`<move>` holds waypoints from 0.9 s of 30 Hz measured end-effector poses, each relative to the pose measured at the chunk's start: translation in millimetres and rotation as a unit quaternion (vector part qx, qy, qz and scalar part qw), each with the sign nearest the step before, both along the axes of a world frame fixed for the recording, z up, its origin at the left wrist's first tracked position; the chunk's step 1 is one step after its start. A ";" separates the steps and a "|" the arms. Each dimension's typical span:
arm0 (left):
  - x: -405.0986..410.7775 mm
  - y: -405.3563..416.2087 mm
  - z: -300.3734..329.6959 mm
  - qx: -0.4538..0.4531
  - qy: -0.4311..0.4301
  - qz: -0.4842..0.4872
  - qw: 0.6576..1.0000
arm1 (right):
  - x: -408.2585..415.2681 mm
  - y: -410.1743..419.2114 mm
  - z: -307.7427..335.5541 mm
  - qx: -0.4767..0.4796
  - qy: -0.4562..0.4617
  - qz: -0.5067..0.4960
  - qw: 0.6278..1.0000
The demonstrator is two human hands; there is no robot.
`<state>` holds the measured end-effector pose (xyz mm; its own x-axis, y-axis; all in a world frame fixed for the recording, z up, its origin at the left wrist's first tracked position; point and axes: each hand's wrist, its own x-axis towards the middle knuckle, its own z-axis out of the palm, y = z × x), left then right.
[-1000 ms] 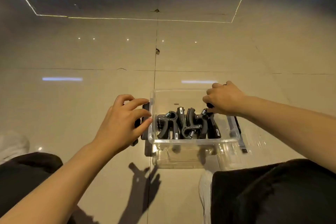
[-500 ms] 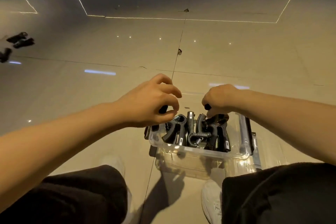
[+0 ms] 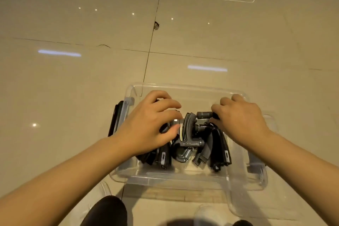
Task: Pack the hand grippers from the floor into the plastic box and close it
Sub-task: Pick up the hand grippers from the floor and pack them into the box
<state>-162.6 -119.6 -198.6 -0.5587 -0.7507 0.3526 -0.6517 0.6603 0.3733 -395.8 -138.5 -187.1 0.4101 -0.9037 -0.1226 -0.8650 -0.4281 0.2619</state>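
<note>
Inside plastic box [image 3: 187, 86], left hand [image 3: 146, 126] fingers curl onto hand grippers [image 3: 190, 139]; right hand [image 3: 240, 119] clasps one gripper's handle [image 3: 204, 115].

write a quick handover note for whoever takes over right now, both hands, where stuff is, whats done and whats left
Left hand: inside the clear plastic box, fingers curled on a black hand gripper at the left of the pile.
Right hand: grips the black cylindrical handle of another gripper at the pile's top.
Black spring hand grippers: several are packed in the box, which stands open on the tiled floor.
Left: settle these two, then close the box. What looks like the clear lid lies at its right.
</note>
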 end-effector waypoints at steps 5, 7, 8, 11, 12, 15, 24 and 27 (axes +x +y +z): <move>10.1 10.4 -14.3 0.006 -0.007 0.000 1.000 | -8.0 21.8 -20.0 -0.035 0.049 -0.007 0.998; 14.5 16.4 -11.1 0.004 -0.013 0.010 1.000 | -5.0 35.8 -25.1 -0.017 0.053 0.004 0.998; 17.3 19.4 -10.8 0.004 -0.013 0.020 1.000 | -4.8 42.8 -28.5 0.004 0.057 0.002 0.998; 25.9 30.4 -15.2 0.009 0.002 0.055 0.998 | -12.9 55.1 -44.2 0.066 0.065 -0.006 0.996; 28.6 34.2 -17.3 0.008 0.008 0.065 0.998 | -14.3 55.7 -46.2 0.078 0.067 -0.005 0.995; 31.9 43.2 -21.9 -0.007 0.020 0.073 0.997 | -11.4 54.7 -45.3 0.132 0.060 0.023 0.989; 31.2 58.0 -30.6 -0.045 0.039 0.070 0.996 | -5.9 50.6 -43.9 0.182 0.055 0.031 0.981; 32.3 58.7 -32.2 -0.041 0.048 0.065 0.996 | -3.0 47.4 -41.9 0.173 0.038 0.026 0.984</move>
<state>-130.3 -60.8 -230.9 -0.4192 -0.7807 0.4634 -0.6978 0.6036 0.3856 -398.9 -91.1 -229.0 0.4318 -0.7809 -0.4514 -0.8231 -0.5458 0.1568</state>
